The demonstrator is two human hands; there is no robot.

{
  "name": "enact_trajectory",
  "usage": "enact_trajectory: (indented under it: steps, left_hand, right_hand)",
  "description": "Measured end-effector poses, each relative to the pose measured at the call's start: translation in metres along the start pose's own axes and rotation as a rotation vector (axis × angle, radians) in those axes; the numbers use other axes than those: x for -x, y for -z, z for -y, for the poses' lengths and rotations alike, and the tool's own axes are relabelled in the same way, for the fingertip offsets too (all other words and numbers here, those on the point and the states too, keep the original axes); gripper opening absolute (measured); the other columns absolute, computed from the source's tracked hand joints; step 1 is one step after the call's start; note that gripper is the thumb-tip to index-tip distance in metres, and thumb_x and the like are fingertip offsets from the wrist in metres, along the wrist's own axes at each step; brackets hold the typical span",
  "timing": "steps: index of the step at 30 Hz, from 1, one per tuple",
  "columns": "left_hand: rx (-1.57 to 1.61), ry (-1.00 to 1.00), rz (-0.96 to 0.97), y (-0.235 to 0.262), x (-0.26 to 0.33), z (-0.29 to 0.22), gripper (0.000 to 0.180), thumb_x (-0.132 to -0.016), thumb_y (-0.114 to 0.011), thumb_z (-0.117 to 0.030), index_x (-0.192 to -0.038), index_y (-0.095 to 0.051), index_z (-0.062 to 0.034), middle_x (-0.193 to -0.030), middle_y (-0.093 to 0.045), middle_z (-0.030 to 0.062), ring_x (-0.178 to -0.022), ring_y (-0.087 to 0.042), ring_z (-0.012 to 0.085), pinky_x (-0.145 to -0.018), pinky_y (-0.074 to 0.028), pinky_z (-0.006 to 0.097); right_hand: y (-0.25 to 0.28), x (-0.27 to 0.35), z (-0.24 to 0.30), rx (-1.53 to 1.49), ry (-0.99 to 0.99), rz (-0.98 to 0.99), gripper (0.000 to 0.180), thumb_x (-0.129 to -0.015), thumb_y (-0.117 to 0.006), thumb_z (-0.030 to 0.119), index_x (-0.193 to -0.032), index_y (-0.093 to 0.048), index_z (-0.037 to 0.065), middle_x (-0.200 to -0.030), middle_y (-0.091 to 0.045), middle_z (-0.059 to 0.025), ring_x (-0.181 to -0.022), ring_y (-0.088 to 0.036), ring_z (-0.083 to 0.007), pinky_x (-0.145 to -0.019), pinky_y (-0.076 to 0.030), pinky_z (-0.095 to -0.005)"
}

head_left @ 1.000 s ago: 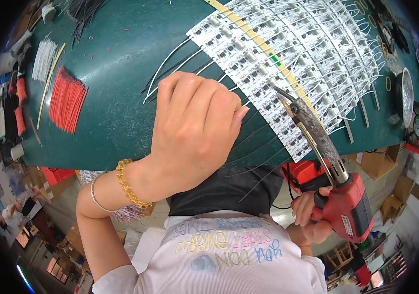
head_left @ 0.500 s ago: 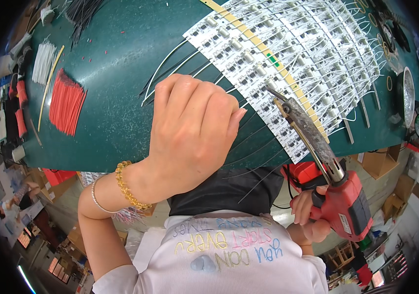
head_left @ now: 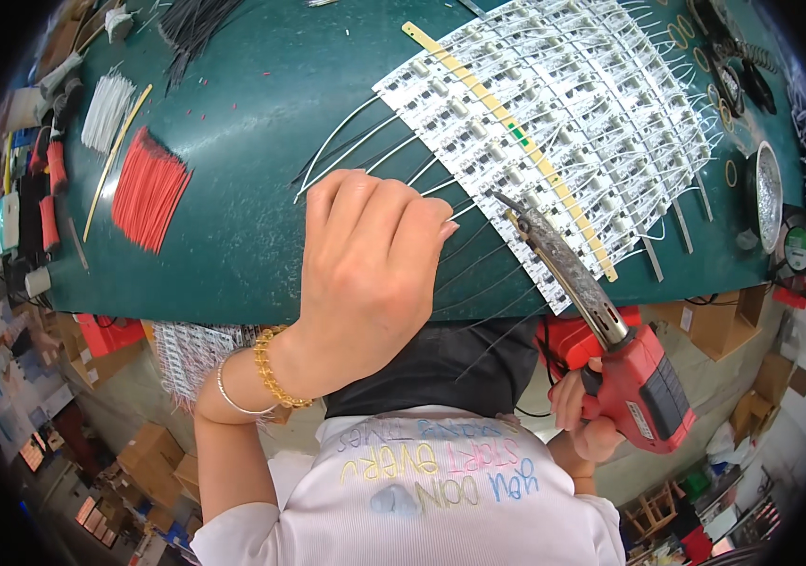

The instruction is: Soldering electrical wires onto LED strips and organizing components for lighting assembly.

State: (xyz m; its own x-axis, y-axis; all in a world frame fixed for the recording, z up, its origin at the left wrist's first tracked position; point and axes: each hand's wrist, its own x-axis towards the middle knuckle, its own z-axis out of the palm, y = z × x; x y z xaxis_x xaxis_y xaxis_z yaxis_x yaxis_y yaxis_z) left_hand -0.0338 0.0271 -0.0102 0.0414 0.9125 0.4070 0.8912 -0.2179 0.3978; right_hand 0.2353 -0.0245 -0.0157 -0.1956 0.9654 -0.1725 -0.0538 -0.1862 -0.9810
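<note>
My left hand [head_left: 370, 269] is closed, knuckles up, at the left edge of a sheet of white circuit boards [head_left: 540, 90]. Thumb and forefinger are pinched together at a thin white wire [head_left: 462, 209] by the board edge; most of their grip is hidden under the hand. My right hand [head_left: 582, 415] is wrapped around the handle of a red soldering gun [head_left: 648, 391]. Its long metal nose slants up and left, with the tip over the boards' left edge, just right of my left fingers. White and black wires stick out from the boards past my left hand.
A yellow strip [head_left: 516, 127] lies across the boards. On the green table [head_left: 242, 170] at left are bundles of red wires [head_left: 150, 193], white wires [head_left: 108, 113] and black wires [head_left: 191, 33]. A metal bowl [head_left: 766, 198] and a solder spool [head_left: 799, 247] stand at right.
The view has shifted slightly. Against the boards, the soldering gun's tip has moved a little left, toward the edge and my left fingers. Both hands keep their grip.
</note>
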Motion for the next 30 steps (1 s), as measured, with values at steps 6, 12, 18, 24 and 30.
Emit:
enact_trajectory:
  steps: [6,12,18,24,30]
  left_hand:
    - [-0.017,0.028,-0.027,-0.001,0.001,-0.005,0.014,-0.075,-0.071,-0.003,-0.087,-0.064,-0.0022,-0.08,-0.059,0.0089,-0.079,-0.055,0.0285,-0.082,-0.043,0.043]
    - [-0.044,0.027,-0.005,-0.001,0.001,-0.007,0.015,-0.076,-0.071,-0.003,-0.089,-0.064,-0.0022,-0.082,-0.059,0.009,-0.08,-0.055,0.0283,-0.083,-0.043,0.043]
    - [-0.051,0.022,0.009,0.0,0.0,-0.006,0.015,-0.076,-0.071,-0.003,-0.089,-0.065,-0.0025,-0.082,-0.059,0.0084,-0.079,-0.056,0.0277,-0.083,-0.044,0.044]
    - [-0.046,0.029,0.008,0.0,0.0,-0.006,0.014,-0.076,-0.071,-0.002,-0.089,-0.065,-0.0029,-0.081,-0.059,0.008,-0.079,-0.056,0.027,-0.084,-0.044,0.043]
    - [-0.01,0.033,-0.015,-0.003,0.0,-0.006,0.013,-0.076,-0.072,-0.001,-0.086,-0.064,-0.0037,-0.079,-0.059,0.0071,-0.077,-0.056,0.0261,-0.084,-0.044,0.043]
  right_hand:
    - [-0.001,-0.002,-0.004,-0.015,0.1,0.031,0.053,-0.085,-0.066,0.053,-0.076,-0.045,0.005,-0.057,-0.049,-0.0019,-0.048,-0.046,-0.0132,-0.047,-0.035,-0.0271]
    - [-0.004,-0.009,0.0,-0.038,0.093,0.045,0.056,-0.084,-0.066,0.055,-0.076,-0.047,0.003,-0.056,-0.05,-0.0029,-0.046,-0.046,-0.0137,-0.044,-0.034,-0.0271]
    - [0.001,-0.009,-0.002,-0.064,0.069,0.096,0.063,-0.083,-0.065,0.059,-0.087,-0.049,-0.001,-0.054,-0.049,-0.002,-0.044,-0.046,-0.0136,-0.043,-0.035,-0.0272]
    - [0.003,-0.007,-0.003,-0.012,0.044,0.089,0.074,-0.083,-0.061,0.063,-0.112,-0.044,-0.003,-0.052,-0.046,0.001,-0.042,-0.044,-0.0119,-0.043,-0.035,-0.0257]
    - [0.001,0.0,0.003,-0.02,-0.069,0.026,0.07,-0.078,-0.066,0.066,-0.094,-0.048,0.0,-0.056,-0.047,-0.0001,-0.048,-0.045,-0.0128,-0.047,-0.033,-0.0267]
